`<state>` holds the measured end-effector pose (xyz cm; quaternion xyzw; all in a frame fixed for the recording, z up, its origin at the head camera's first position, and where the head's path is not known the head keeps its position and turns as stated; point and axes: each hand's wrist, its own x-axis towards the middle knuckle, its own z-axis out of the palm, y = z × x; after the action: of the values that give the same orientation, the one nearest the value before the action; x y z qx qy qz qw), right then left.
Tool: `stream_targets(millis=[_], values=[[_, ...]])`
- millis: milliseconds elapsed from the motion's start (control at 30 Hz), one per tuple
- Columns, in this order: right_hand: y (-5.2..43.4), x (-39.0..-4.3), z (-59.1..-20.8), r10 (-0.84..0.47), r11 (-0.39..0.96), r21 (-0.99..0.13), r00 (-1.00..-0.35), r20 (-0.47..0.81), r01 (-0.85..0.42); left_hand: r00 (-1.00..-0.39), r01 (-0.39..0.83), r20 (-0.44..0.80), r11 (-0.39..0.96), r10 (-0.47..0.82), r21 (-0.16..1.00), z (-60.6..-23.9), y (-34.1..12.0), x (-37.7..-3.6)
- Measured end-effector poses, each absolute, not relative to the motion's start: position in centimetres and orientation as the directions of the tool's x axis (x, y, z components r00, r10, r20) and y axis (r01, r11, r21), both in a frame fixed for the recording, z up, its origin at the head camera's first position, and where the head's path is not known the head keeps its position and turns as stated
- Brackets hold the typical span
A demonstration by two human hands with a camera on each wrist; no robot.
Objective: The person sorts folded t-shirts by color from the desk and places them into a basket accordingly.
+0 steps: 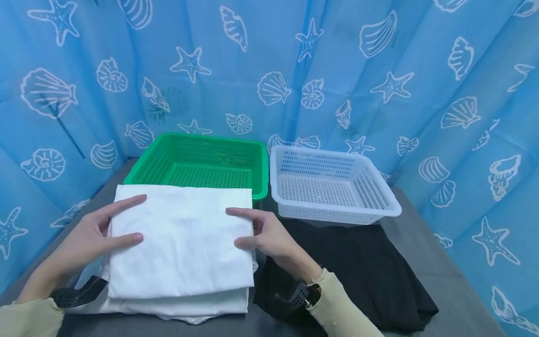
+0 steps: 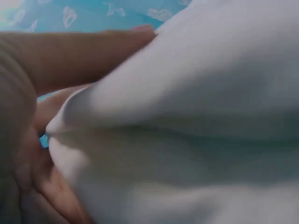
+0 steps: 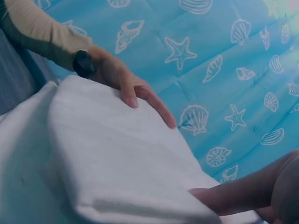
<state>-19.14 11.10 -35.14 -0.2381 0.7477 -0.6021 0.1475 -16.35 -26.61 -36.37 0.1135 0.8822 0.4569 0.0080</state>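
A folded white cloth (image 1: 181,238) lies on the grey table, stacked on more white fabric. My left hand (image 1: 97,234) holds its left edge, forefinger and thumb lying straight on top. In the left wrist view the cloth (image 2: 196,116) edge sits between one finger above (image 2: 70,56) and others below. My right hand (image 1: 265,236) holds the right edge the same way. The right wrist view shows the cloth (image 3: 117,158), my left hand (image 3: 126,84) on its far side, and a right finger (image 3: 247,193) at the near edge.
A green basket (image 1: 202,137) stands just behind the white cloth, a white basket (image 1: 320,150) to its right; both hold nothing. A black cloth (image 1: 362,267) lies spread under my right forearm. Blue shell-print curtain (image 1: 379,70) encloses the table (image 1: 442,281).
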Motion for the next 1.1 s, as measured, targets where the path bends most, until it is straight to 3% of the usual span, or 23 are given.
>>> stream_targets(millis=[300,667,867,1100], values=[[11.7,-21.1,-32.4,-0.538,0.133,-0.959,-0.831,0.141,-0.249,-0.971,0.237,0.207,0.572,0.118,0.785,-34.3,-25.5,-17.4],[11.6,-25.2,-28.9,-0.398,0.128,-0.972,-0.908,0.133,-0.198,-0.976,0.211,0.198,0.612,0.091,0.762,-29.6,-25.0,-22.7],[11.7,-28.8,-28.0,-0.327,0.095,-0.988,-0.942,0.082,-0.119,-0.981,0.188,0.125,0.583,0.146,0.79,-27.5,-24.1,-27.1],[11.4,-32.4,-28.8,-0.248,0.17,-0.985,-0.968,-0.029,-0.014,-0.977,0.137,0.007,0.606,0.212,0.783,-27.2,-22.9,-32.3]])
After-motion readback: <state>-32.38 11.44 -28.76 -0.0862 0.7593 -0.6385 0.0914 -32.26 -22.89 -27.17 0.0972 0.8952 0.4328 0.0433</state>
